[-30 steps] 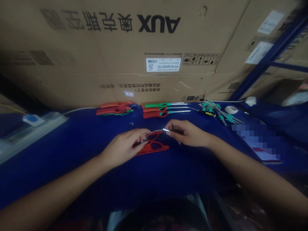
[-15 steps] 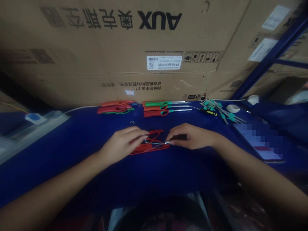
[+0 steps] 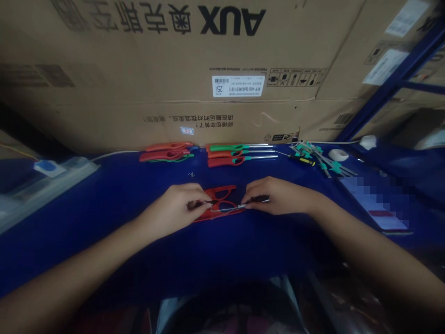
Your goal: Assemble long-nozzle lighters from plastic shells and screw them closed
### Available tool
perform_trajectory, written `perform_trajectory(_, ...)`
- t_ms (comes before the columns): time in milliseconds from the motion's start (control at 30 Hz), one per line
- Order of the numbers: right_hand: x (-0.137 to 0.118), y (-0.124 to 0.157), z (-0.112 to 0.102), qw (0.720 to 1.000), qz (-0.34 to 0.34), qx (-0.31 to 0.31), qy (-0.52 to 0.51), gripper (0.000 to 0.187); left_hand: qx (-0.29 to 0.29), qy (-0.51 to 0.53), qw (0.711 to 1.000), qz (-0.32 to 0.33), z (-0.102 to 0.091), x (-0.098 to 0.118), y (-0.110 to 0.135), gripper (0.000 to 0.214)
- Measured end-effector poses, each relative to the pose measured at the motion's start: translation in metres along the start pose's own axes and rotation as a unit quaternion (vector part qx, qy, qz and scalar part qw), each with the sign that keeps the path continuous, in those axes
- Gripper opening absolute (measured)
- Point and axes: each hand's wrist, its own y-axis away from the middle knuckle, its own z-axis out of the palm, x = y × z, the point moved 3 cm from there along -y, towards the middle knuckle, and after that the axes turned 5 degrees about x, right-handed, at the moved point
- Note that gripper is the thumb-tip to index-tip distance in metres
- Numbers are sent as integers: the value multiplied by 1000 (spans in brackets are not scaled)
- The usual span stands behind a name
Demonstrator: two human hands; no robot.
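Observation:
Two red plastic lighter handle halves lie on the blue table in front of me, the far half above the near half. Over them my left hand is closed in a pinch, its fingertips at one end of a thin grey wire. My right hand pinches the wire's other end, where a small silvery metal piece shows at the fingertips. Something dark and thin runs under the right palm; its kind is not clear. My left fingers partly cover the handle halves.
Several assembled lighters and red handle parts lie along the cardboard box. To the right are a black-and-yellow screwdriver, several metal tubes with green parts, a white roll and a phone-like slab.
My left fingertips have moved slightly down along the wire, and the hand has turned a little. The right hand stays almost in place. The camera view has shifted slightly.

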Motion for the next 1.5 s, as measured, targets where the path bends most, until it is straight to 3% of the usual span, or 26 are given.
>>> perform_trajectory(500, -7, 3, 3, 995, -1, -25, 96, 16, -12, 15, 1000, -20, 11, -1, 3, 15)
perform_trajectory(800, -10, 0, 10, 974, -10, -17, 224, 22, -18, 11, 1000, -11, 12, 0, 4, 15)
perform_trajectory(1000, -18, -9, 17, 954, -7, -68, 291, 27, -30, 6, 999, -8, 13, 1, 2, 15)
perform_trajectory(1200, -19, -11, 20, 961, 16, -89, 263, 26, -41, -9, 999, -14, 14, 1, 1, 16)
perform_trajectory(1333, -14, -2, 17, 979, 40, -43, 193, 24, -33, -12, 999, -18, 13, 1, 2, 16)
perform_trajectory(1433, -13, 2, 16, 993, 39, -8, 114, 11, -25, -12, 999, -18, 13, 1, 2, 17)
perform_trajectory(1500, -12, 2, 18, 996, 36, 15, 82, 17, -20, -10, 1000, -15, 12, 1, 3, 18)
